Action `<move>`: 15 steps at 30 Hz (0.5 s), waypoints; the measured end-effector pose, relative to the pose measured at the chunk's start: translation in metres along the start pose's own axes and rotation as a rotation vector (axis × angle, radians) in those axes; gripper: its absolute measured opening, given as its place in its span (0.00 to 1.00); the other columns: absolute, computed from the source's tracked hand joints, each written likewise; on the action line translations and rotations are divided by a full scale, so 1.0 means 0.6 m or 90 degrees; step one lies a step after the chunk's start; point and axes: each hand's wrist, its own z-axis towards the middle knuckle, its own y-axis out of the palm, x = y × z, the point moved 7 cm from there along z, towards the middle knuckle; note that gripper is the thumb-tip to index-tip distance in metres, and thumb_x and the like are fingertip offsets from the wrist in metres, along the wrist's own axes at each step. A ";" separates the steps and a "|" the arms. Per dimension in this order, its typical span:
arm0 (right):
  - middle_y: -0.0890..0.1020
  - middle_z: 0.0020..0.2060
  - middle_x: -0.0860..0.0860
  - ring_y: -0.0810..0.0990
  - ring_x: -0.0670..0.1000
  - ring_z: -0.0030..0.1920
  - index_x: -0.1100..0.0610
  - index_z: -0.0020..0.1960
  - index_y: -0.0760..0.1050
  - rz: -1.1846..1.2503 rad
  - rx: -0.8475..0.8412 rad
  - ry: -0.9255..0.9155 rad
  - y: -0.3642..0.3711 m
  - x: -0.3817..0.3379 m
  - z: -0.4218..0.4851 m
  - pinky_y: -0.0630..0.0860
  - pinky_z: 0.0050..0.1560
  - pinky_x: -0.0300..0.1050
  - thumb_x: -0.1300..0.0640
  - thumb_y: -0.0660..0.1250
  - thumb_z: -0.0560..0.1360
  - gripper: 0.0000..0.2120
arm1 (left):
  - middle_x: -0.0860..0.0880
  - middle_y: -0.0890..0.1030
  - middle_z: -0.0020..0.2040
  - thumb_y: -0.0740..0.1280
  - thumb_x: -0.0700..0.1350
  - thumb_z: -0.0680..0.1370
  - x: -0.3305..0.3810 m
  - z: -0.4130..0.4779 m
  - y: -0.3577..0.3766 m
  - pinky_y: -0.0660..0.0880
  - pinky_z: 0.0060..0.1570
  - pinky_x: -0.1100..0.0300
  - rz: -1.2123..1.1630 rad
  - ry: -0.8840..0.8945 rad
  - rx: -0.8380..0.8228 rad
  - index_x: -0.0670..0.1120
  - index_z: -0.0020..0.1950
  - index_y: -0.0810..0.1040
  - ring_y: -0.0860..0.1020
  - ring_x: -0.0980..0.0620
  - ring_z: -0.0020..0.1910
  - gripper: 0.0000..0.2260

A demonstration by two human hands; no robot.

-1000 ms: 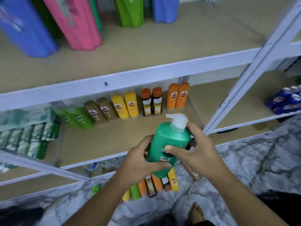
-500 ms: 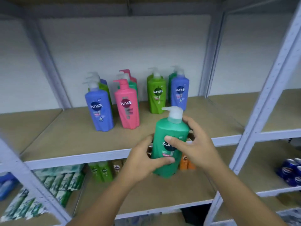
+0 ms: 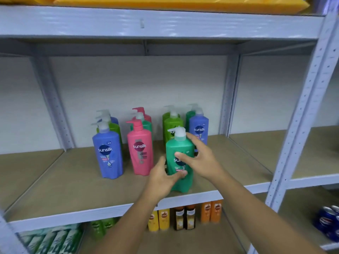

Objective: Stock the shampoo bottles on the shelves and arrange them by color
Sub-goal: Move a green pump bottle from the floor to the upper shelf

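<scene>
A left hand [image 3: 163,177] and a right hand [image 3: 200,159] clasp a teal-green Sunsilk pump bottle [image 3: 180,149], upright near the front edge of the middle shelf [image 3: 73,189]. In each half-closed grip the thumb crosses the label and the fingers curve round a side. A pink Sunsilk bottle [image 3: 140,153] stands just left.

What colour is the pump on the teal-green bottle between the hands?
White pump on the teal-green shampoo bottle; clearest in the head view.
</scene>
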 end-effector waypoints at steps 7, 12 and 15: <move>0.82 0.58 0.40 0.81 0.42 0.59 0.39 0.68 0.69 0.031 -0.051 0.110 0.026 0.106 -0.039 0.77 0.62 0.47 0.51 0.75 0.75 0.25 | 0.61 0.82 0.58 0.78 0.46 0.72 -0.045 0.011 0.008 0.79 0.56 0.61 -0.026 0.002 -0.048 0.62 0.64 0.72 0.80 0.62 0.58 0.25; 0.82 0.61 0.43 0.79 0.45 0.64 0.45 0.68 0.72 0.038 -0.095 0.164 0.034 0.171 -0.050 0.75 0.67 0.55 0.38 0.76 0.69 0.31 | 0.60 0.80 0.63 0.78 0.43 0.72 -0.073 0.030 0.010 0.74 0.65 0.56 0.013 0.008 -0.068 0.60 0.71 0.68 0.77 0.61 0.64 0.31; 0.82 0.61 0.44 0.79 0.45 0.63 0.48 0.68 0.72 0.027 -0.102 0.176 0.035 0.190 -0.026 0.75 0.66 0.53 0.47 0.76 0.72 0.27 | 0.59 0.80 0.63 0.76 0.46 0.72 -0.090 0.049 0.009 0.75 0.66 0.53 0.065 0.003 -0.042 0.60 0.71 0.68 0.77 0.61 0.64 0.31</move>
